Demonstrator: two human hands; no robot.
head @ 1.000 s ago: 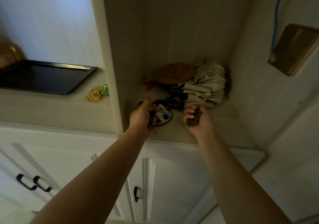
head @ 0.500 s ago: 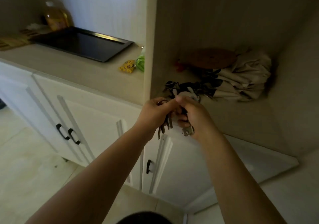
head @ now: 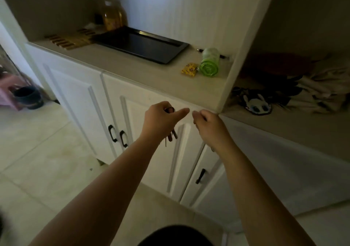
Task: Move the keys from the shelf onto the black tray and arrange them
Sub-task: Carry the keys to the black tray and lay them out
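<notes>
My left hand (head: pixel 162 119) is closed on a bunch of keys (head: pixel 172 136) that dangles below the fist, in front of the white cabinet doors. Just to its right, my right hand (head: pixel 208 125) is also closed. A small dark bit shows under its wrist, and what it holds is mostly hidden. The black tray (head: pixel 170 60) lies on the counter up and to the left of both hands, with nothing in it. A black-and-white cartoon keychain (head: pixel 255 107) lies on the shelf (head: pixel 284 130) to the right.
A green roll (head: pixel 209 64), a yellow packet (head: pixel 189 70) and a pen (head: pixel 222 56) lie right of the tray. A bottle (head: pixel 113 16) and a wooden rack (head: pixel 70 41) stand behind and left of it. Bundled cloth (head: pixel 322 88) fills the shelf's back. A dark cup (head: pixel 28 97) stands on the floor.
Both hands have come out of the shelf compartment with keys and moved left, in front of the cabinet doors. The view has swung left, so the tray is now more central.
</notes>
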